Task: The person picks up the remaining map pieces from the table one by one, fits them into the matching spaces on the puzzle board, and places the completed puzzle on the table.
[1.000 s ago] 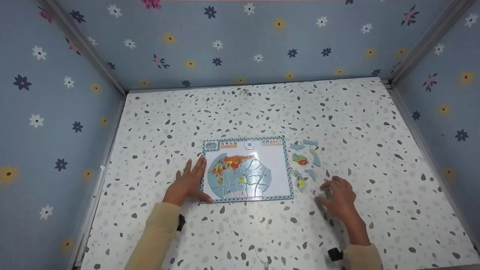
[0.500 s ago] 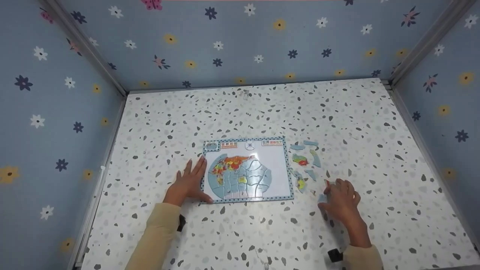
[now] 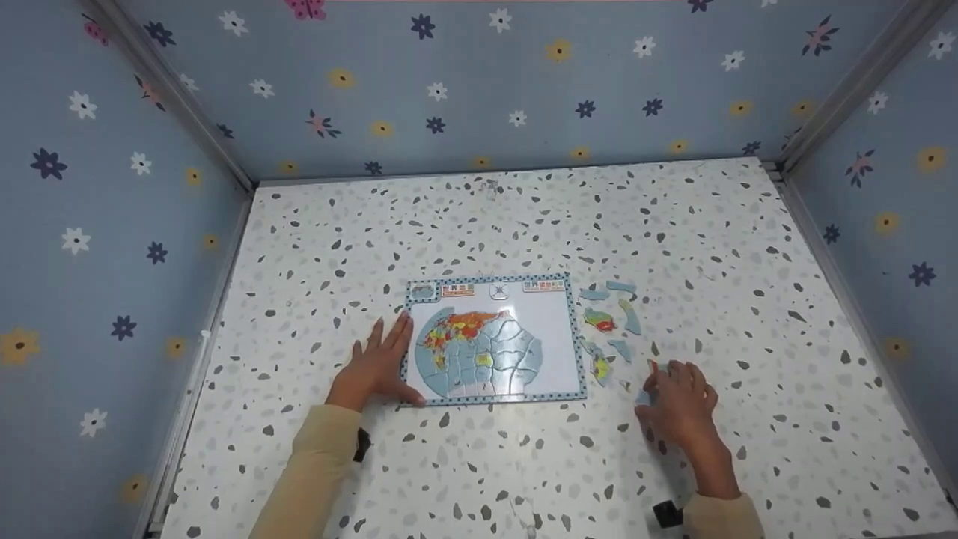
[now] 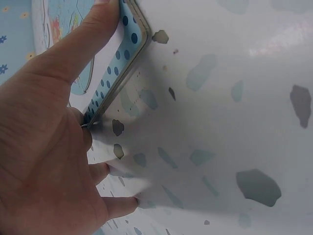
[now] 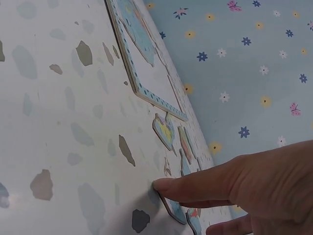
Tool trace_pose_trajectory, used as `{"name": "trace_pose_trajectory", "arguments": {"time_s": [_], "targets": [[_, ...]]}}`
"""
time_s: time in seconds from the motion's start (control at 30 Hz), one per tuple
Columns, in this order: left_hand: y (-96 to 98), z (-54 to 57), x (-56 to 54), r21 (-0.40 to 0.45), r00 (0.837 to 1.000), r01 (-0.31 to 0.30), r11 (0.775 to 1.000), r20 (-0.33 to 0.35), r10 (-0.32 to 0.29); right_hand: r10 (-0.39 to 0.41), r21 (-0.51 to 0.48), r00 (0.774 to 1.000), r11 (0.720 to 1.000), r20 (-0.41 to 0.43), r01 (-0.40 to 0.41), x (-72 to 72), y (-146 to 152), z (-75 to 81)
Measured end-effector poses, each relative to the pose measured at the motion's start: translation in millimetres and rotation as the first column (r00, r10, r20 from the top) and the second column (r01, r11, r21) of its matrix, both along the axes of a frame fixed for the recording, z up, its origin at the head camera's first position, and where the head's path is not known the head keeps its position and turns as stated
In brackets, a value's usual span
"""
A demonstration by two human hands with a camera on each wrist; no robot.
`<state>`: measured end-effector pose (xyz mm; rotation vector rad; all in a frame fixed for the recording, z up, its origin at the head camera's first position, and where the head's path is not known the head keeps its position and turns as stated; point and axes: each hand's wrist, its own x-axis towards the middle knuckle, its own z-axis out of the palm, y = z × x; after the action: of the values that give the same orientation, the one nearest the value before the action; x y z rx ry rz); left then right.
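Observation:
A flat world-map jigsaw board (image 3: 557, 352) with a blue dotted border lies on the speckled table, its map partly filled with pieces. My left hand (image 3: 372, 368) rests at its left side, fingers spread and fairly straight. The left thumb (image 4: 85, 41) lies over the border near the lower left corner. To the right of the board, my right hand (image 3: 682, 400) is bent over a pale blue puzzle piece (image 5: 174, 209), thumb at one edge and fingers beyond it. A piece with red on it (image 3: 653, 367) shows by the index finger, mostly covered by the hand.
Several loose pieces lie between the board and the right hand, including a green and red piece (image 3: 599, 320), a curved blue piece (image 3: 630, 317) and a blue and yellow piece (image 3: 599, 367). Flower-patterned panels (image 3: 479, 90) border the table at back and sides.
My right hand has shifted slightly right and down since a second ago, and the red-marked piece and pale blue piece now show at its fingers. The left hand and board stay in place.

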<state>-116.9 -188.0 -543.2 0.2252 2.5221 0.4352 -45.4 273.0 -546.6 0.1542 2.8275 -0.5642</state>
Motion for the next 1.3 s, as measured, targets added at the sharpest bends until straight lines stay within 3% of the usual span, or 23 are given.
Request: {"name": "trace_pose_trajectory", "arguments": {"time_s": [0.83,1.3], "targets": [[-1.6,-0.5,-1.9,-0.004,1.0,0.011,1.0,0.002,-0.011,0.003,-0.04,0.999,0.999,-0.054,-0.005,2.4,0.4,-3.5],[-1.1,-2.4,-0.9,-0.005,1.0,0.002,1.0,0.01,-0.002,-0.036,-0.148,0.993,0.989,-0.115,0.019,2.7,3.0,1.2]]}}
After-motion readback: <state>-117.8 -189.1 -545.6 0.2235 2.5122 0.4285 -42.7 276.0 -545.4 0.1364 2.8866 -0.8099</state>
